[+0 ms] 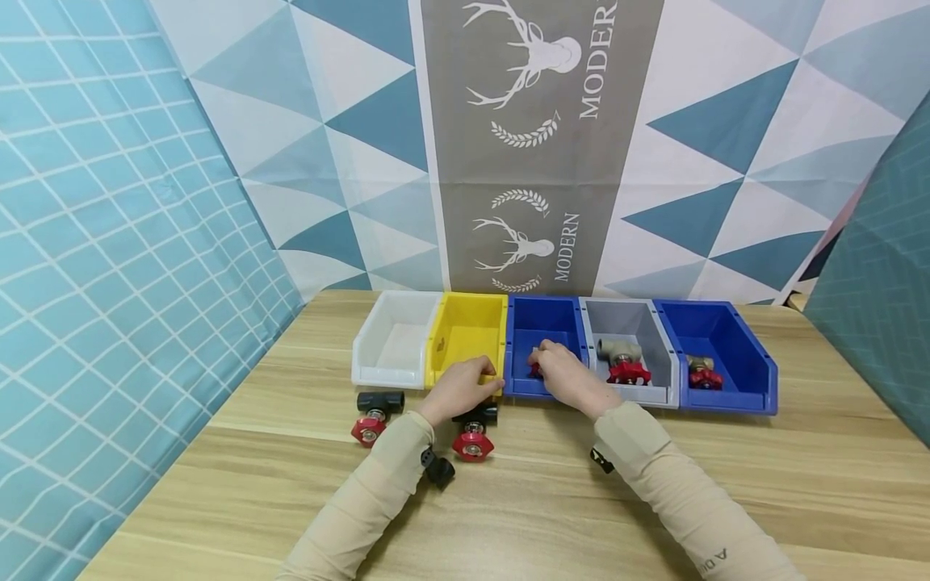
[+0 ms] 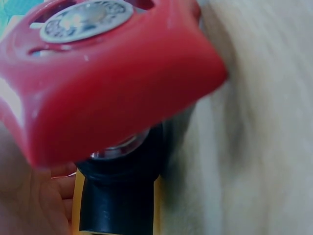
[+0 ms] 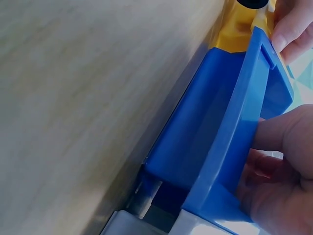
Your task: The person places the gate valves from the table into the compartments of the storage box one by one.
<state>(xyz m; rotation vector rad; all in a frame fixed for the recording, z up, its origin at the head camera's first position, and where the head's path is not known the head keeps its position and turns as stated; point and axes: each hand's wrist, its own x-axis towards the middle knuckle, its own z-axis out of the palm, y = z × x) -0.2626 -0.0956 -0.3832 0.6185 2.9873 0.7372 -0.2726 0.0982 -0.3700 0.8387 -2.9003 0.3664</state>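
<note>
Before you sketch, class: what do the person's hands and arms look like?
The left hand and right hand are bare. The left sleeve and right sleeve are long and pale beige, with broad cuffs. Dark lettering, partly readable, marks the right one. A black device shows at the left cuff, a black piece at the right.

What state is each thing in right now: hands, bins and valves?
Left hand: at the yellow bin's front rim.
Right hand: in the middle blue bin, by something red; grip unclear.
White bin: upright.
Yellow bin: upright.
Middle blue bin: upright.
Gray bin: upright, holding a gray valve.
Right blue bin: upright, holding a brass valve.
Left black valve: on the table.
Right black valve: on the table.
</note>
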